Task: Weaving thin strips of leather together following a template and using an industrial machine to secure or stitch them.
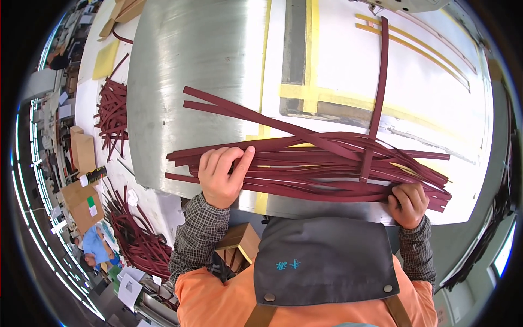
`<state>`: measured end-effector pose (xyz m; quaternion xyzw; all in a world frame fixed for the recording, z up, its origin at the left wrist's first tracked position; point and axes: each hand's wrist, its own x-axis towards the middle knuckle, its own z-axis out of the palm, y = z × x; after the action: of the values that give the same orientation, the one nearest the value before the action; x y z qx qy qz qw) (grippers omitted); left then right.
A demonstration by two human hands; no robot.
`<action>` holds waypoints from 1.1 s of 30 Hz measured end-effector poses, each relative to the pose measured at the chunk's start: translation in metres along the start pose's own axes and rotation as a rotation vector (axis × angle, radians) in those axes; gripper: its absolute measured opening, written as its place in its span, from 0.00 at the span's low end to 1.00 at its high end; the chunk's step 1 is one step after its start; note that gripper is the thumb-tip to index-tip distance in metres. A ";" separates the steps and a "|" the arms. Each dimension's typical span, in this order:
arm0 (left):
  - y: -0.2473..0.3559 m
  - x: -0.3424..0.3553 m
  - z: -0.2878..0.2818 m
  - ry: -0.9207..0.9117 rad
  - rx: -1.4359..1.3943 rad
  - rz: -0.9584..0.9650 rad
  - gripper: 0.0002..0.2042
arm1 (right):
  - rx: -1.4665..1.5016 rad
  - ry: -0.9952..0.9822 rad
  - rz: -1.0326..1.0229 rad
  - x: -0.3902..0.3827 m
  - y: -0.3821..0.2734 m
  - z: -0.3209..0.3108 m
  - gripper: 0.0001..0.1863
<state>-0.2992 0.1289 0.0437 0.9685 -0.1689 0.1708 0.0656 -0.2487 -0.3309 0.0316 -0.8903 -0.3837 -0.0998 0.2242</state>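
Note:
A loose bundle of long, flat, dark red strips lies crosswise on the work surface in front of me. My left hand is closed over the bundle toward its left end, thumb and fingers bent around the strips. At the near edge on the right, my right hand has its fingers curled in on the strips' lower side; its palm side is hidden. Two strips cross over the bundle and fan out to the upper left. Another single strip runs upright from the bundle toward the far edge.
The metal and white worktable carries yellow tape in an L shape. A tangled heap of dark red strips is on the left, with another pile below it. A machine part sits at the far edge. Cardboard boxes stand further left.

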 end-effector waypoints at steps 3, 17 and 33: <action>0.004 -0.004 0.001 0.000 -0.041 -0.049 0.22 | 0.004 0.010 -0.011 0.002 0.000 0.001 0.13; 0.005 -0.001 0.002 -0.051 -0.085 -0.185 0.16 | 0.013 0.018 -0.015 0.005 -0.002 0.001 0.14; 0.044 -0.046 -0.008 0.215 -0.238 -0.311 0.17 | 0.034 -0.163 -0.059 0.018 -0.014 -0.018 0.16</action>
<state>-0.3574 0.1036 0.0380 0.9446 -0.0283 0.2397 0.2224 -0.2460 -0.3196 0.0583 -0.8799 -0.4282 -0.0272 0.2043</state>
